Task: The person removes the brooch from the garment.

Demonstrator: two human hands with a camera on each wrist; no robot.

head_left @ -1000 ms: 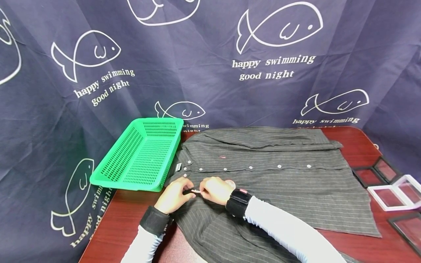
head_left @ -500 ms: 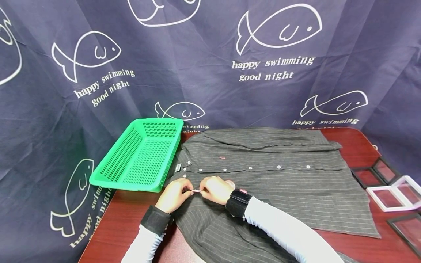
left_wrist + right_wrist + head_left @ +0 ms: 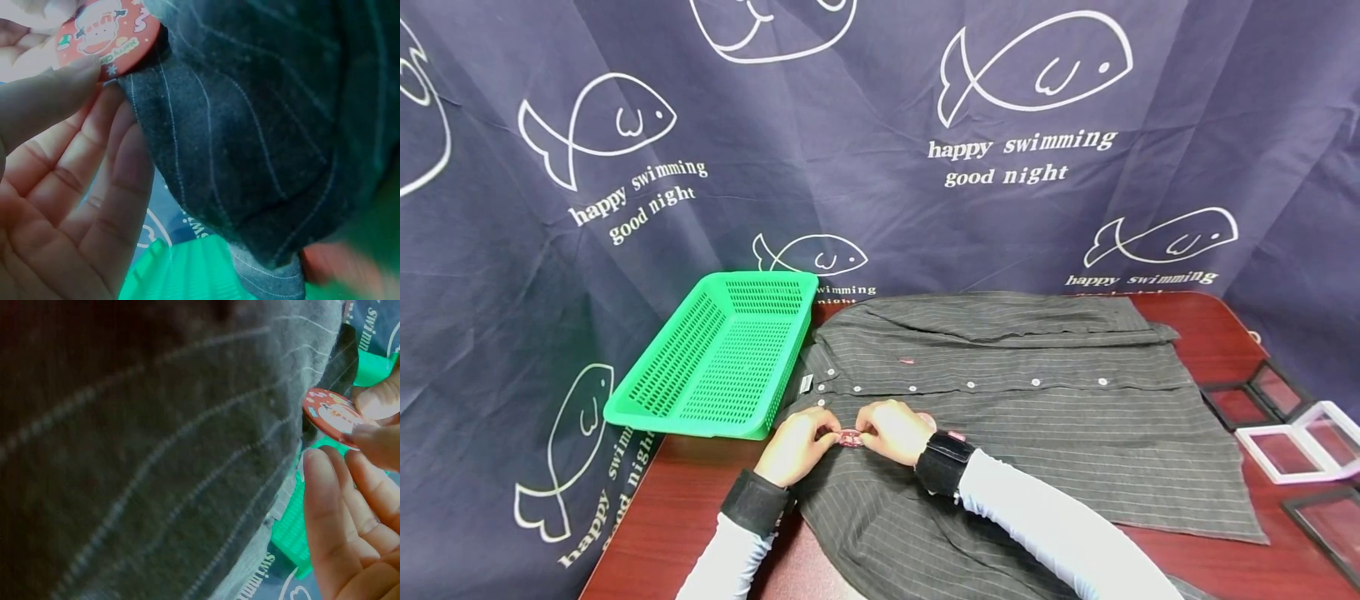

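Note:
A round red badge [image 3: 850, 437] with a printed cartoon figure and lettering lies between my two hands, just above the shirt. My left hand [image 3: 796, 446] pinches one edge; in the left wrist view its thumb [image 3: 56, 97] presses on the badge's printed face [image 3: 109, 37]. Opposite it, my right hand [image 3: 895, 432] pinches the other edge. In the right wrist view the badge [image 3: 334, 415] is seen tilted between fingertips. Beneath both hands spreads a dark grey striped shirt [image 3: 1015, 425] with a row of white buttons, its collar toward the basket.
A green plastic basket [image 3: 730, 367] stands at the left, beside the collar. Several black and white frames [image 3: 1292, 450] lie at the right end of the red-brown table [image 3: 685, 500]. A pale round disc [image 3: 927, 419] shows beside my right wrist. Behind hangs a fish-print curtain [image 3: 880, 167].
The badge, seen edge-on as a thin strip before, has been tipped so that its printed red face shows. My left fingertips have closed on its edge; both hands stay nearly in place.

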